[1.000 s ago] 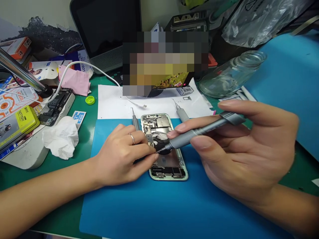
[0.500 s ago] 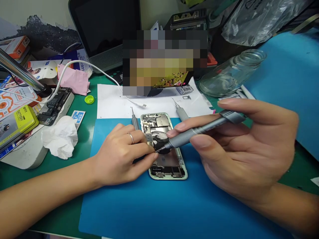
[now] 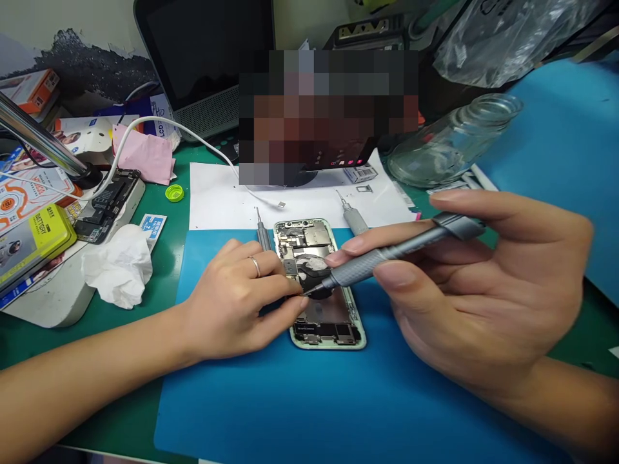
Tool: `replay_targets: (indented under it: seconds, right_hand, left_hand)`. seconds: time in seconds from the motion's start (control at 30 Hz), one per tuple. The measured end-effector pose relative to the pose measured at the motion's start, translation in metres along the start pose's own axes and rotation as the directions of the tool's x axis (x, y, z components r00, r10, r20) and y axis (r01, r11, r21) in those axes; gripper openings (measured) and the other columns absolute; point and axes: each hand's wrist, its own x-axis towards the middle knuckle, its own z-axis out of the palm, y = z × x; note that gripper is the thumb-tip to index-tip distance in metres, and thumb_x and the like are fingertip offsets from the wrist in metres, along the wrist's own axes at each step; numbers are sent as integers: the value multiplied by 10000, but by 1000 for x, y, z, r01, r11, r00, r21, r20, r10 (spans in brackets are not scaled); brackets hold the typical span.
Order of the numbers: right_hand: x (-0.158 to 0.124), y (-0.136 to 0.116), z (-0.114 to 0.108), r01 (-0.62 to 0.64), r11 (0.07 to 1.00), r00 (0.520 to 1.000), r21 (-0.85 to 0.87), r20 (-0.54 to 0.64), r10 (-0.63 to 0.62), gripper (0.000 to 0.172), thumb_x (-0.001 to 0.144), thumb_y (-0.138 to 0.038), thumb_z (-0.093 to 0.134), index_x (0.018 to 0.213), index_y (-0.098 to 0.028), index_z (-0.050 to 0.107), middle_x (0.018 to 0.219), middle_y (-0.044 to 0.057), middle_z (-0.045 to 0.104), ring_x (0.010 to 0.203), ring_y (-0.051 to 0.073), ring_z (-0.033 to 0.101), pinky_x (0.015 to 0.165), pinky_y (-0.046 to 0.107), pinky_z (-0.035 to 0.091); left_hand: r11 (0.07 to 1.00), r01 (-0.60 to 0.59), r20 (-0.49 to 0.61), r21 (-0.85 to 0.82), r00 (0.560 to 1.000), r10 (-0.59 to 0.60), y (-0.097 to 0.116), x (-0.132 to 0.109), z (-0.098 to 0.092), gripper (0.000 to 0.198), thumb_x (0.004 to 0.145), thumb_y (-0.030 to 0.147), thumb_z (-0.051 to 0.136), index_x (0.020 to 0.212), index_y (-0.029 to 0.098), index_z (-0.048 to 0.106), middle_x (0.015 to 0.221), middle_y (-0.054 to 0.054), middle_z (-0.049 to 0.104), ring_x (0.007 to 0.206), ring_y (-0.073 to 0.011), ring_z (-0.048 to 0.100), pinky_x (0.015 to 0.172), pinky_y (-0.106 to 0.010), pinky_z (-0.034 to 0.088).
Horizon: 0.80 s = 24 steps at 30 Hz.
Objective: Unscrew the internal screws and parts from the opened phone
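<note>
A clear glass jar (image 3: 445, 145) stands on the right, near a transparent plastic bag (image 3: 512, 45); a dark-screened monitor (image 3: 207, 48) rises behind; leftward, a pink cloth (image 3: 145, 154) lies near a lime-green cap (image 3: 175, 193); a crumpled white tissue (image 3: 118, 267) sits beside a blue-and-white card (image 3: 154, 227).

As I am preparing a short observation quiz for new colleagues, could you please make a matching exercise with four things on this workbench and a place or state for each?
Column one
1. Slender grey metal tool with a pointed tip
2. Flat rectangular phone with a pale green frame
3. Crumpled white tissue
4. Clear glass jar with a round mouth

Column two
A. Beyond the bare right hand
B. Opened, with inner parts exposed
C. Held in the right hand
D. Left of the smooth blue mat

Pairs: 1-C, 2-B, 3-D, 4-A
</note>
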Motion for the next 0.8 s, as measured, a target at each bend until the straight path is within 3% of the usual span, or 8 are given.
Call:
replay_targets:
  seconds: [0.37,0.57,0.8]
  right_hand:
    - [4,2,-2,145,989,987,-28,68,-143,664,793,12,725,1352,-318,585,1048,11,606,803,154,761,578,241,687]
    - [1,-1,-3,50,996,997,-77,66,-45,603,868,-69,684,1353,-408,568,1129,0,522,837,131,757,618,271,712]
    - [2,-2,-4,70,992,995,-107,80,-61,586,882,-97,688,1363,-407,562,1189,13,465,849,126,752,622,282,720]
  left_hand:
    - [1000,-18,10,17,1000,18,-1,0,0,148,961,269,634,897,186,740,790,-11,682,685,-137,490,648,-328,274]
    - [1000,-21,-4,18,1000,21,-1,-1,1,142,956,267,644,894,182,739,783,-5,676,687,-136,479,647,-333,277]
    - [999,-23,2,28,1000,23,-1,0,0,150,964,265,632,892,189,740,775,-1,667,683,-134,475,646,-336,282]
